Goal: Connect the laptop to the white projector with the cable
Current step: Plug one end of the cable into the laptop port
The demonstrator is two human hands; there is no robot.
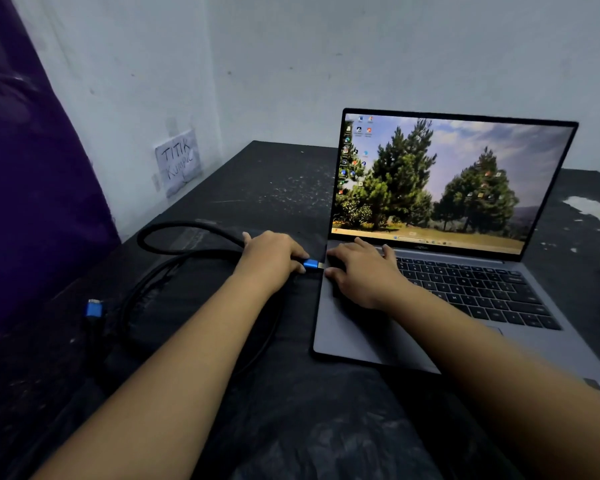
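A grey laptop point(361, 344) stands open on the black table, its screen showing a picture of pine trees. My left hand point(271, 254) grips the blue plug point(310, 264) of a thick black cable point(174, 233), with the metal tip right at the laptop's left edge. Whether the tip is inside a port I cannot tell. My right hand point(364, 271) lies flat on the laptop's left palm rest and keyboard corner, fingers spread. The cable loops to the left, and its other blue plug point(93, 310) lies loose near the table's left side. No white projector is in view.
The black table point(274, 188) reaches into a corner of pale walls. A paper note with handwriting point(179, 162) is taped to the left wall. A purple cloth point(32, 188) hangs at the far left. White scuffs point(589, 207) mark the table right of the laptop.
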